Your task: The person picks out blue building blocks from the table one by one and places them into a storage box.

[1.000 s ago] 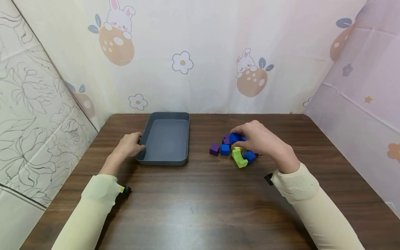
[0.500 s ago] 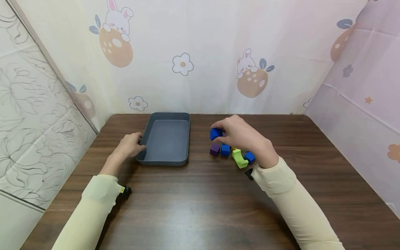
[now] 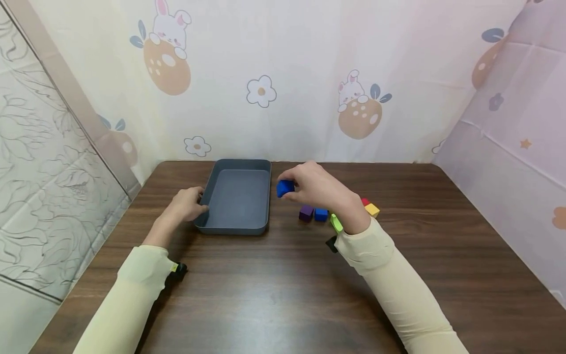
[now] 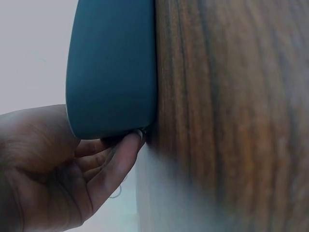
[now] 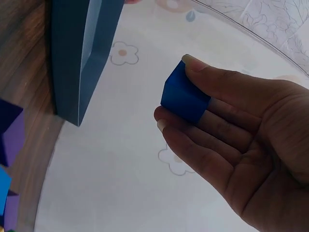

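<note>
In the head view my right hand (image 3: 316,184) holds a blue block (image 3: 285,188) above the table, just right of the grey tray (image 3: 233,231). The right wrist view shows that blue block (image 5: 186,96) pinched between thumb and fingers, apart from the tray wall (image 5: 67,63). My left hand (image 3: 183,204) grips the tray's left wall. Seen from the left wrist, part of the hand (image 4: 43,169) passes behind the tray wall (image 4: 113,72) while a fingertip touches it low on the outside. The tray's visible floor has nothing on it.
Right of the tray lie a purple block (image 3: 306,213), another blue block (image 3: 321,215), a lime-green curved block (image 3: 336,223), a yellow block (image 3: 372,210) and a red block (image 3: 365,201). My right forearm hides part of this group. A patterned curtain (image 3: 305,123) hangs behind the table.
My right hand has lifted the blue block from the pile and carried it left toward the tray. The left hand stays at the tray's left wall.
</note>
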Demonstrator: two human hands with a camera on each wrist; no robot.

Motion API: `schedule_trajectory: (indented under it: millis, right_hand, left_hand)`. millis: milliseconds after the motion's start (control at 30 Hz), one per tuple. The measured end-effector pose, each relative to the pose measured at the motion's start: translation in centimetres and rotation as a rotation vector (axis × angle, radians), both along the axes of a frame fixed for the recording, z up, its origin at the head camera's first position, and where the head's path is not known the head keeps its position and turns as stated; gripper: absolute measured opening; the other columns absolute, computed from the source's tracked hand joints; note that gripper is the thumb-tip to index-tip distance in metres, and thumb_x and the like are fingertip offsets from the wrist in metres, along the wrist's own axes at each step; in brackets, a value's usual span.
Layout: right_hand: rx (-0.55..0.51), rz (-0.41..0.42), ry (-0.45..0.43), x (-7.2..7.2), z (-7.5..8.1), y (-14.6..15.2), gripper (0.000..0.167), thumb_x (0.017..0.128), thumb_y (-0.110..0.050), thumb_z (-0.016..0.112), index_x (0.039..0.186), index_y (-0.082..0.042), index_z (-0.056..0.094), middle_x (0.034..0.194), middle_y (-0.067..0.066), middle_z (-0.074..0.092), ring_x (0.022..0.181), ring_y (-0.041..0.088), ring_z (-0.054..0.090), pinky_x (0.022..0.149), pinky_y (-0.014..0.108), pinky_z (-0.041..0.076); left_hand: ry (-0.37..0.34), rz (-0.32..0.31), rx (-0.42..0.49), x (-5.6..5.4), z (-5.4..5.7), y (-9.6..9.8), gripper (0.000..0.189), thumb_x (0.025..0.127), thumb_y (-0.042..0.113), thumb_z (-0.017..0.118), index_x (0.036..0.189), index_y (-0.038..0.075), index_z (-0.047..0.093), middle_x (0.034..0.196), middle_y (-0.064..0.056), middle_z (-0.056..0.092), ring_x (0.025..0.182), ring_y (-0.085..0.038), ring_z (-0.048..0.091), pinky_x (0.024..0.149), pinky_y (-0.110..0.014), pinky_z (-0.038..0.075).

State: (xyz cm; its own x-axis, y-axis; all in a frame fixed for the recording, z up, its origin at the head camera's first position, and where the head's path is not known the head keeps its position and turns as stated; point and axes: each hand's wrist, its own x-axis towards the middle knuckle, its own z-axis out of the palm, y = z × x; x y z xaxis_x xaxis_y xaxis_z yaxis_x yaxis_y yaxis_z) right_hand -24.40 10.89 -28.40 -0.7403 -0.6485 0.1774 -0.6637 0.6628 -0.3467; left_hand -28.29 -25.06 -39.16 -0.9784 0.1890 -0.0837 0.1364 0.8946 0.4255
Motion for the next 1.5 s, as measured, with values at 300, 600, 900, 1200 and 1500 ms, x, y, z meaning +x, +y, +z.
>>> schedule_trajectory:
  millis: [300, 600, 900, 1200, 1500]
  right_hand:
    - [0.010, 0.001, -0.007, -0.7, -0.2, -1.2, 0.032, 0.092, -0.018, 0.085, 0.121, -0.007, 0.079, 0.105, 0.002, 0.077, 0.079, 0.017, 0.063, 0.073, 0.031, 0.056]
    - [0.028, 0.039, -0.012, -0.9, -0.6, -2.7, 0.033, 0.092, -0.019, 0.085, 0.122, -0.006, 0.078, 0.111, 0.005, 0.077, 0.090, 0.021, 0.070, 0.083, 0.034, 0.060]
    - [0.022, 0.088, 0.008, -1.3, -0.9, -4.6, 0.026, 0.094, -0.021, 0.084, 0.117, -0.009, 0.079, 0.105, 0.000, 0.076, 0.089, 0.017, 0.066, 0.079, 0.031, 0.056]
    - [0.070, 0.088, 0.001, -3.2, -1.6, -7.4, 0.026, 0.095, -0.024, 0.083, 0.116, -0.010, 0.080, 0.107, 0.001, 0.077, 0.093, 0.015, 0.068, 0.087, 0.032, 0.057]
    - [0.168, 0.096, -0.021, -4.4, -2.2, -10.4, 0.024, 0.096, -0.026, 0.082, 0.116, -0.012, 0.079, 0.108, 0.000, 0.075, 0.096, 0.015, 0.067, 0.087, 0.032, 0.057]
  left_hand:
    - [-0.012, -0.035, -0.018, 0.0, 0.0, -0.3, 0.050, 0.101, 0.015, 0.070, 0.139, -0.012, 0.054, 0.131, -0.034, 0.063, 0.120, -0.050, 0.062, 0.098, -0.060, 0.052]
    - [-0.015, -0.045, -0.009, 0.5, -0.4, -0.5, 0.051, 0.101, 0.015, 0.071, 0.140, -0.013, 0.053, 0.130, -0.035, 0.063, 0.118, -0.050, 0.063, 0.097, -0.061, 0.053]
    - [-0.012, -0.043, 0.018, 0.6, -0.6, -0.3, 0.051, 0.101, 0.013, 0.070, 0.141, -0.013, 0.053, 0.130, -0.035, 0.063, 0.116, -0.048, 0.064, 0.093, -0.056, 0.056]
    - [-0.012, -0.045, 0.021, 0.3, -0.7, -0.2, 0.052, 0.101, 0.013, 0.070, 0.143, -0.012, 0.052, 0.129, -0.033, 0.064, 0.116, -0.047, 0.064, 0.093, -0.056, 0.055]
    - [-0.012, -0.040, 0.009, 0.1, -0.8, -0.4, 0.051, 0.101, 0.014, 0.070, 0.142, -0.012, 0.053, 0.129, -0.033, 0.064, 0.115, -0.046, 0.065, 0.094, -0.056, 0.055]
